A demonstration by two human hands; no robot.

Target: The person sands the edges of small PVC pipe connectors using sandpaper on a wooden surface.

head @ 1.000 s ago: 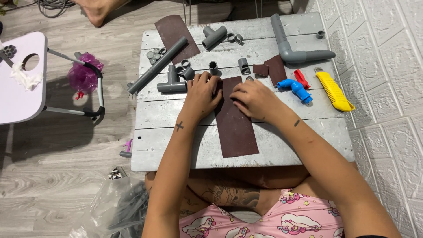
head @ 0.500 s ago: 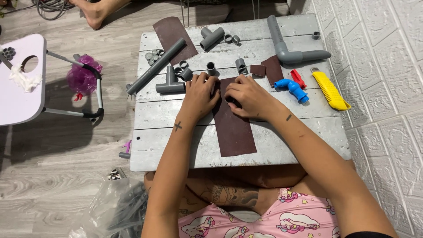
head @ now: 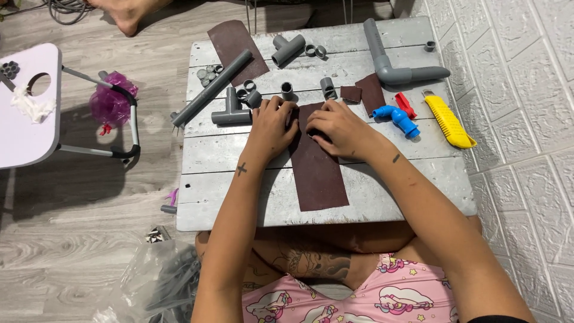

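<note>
my left hand point(head: 272, 122) and right hand point(head: 338, 127) press flat on the sandpaper strip point(head: 317, 161). that pins it to the tabletop point(head: 382, 191). fingers spread, gripping nothing.

Long dark-brown sandpaper strip point(head: 317, 170) under both hands looks matt & gritty, paper-backed, as do the smaller brown sandpaper pieces point(head: 363, 93); it lies on a low table of whitewashed wooden planks point(head: 382, 197), paint worn & rough w/ grain showing. Grey plastic tee fitting point(head: 231, 112), long grey plastic pipe point(head: 210, 88) & grey plastic elbow pipe point(head: 388, 60) are smooth, dull-satin; blue plastic elbow point(head: 397, 118) & yellow plastic utility knife point(head: 448, 121) look glossier. Grey wood-look plank floor point(head: 72, 197) is smooth, low sheen; white embossed wall panel point(head: 526, 90) matt, padded-looking.
</note>
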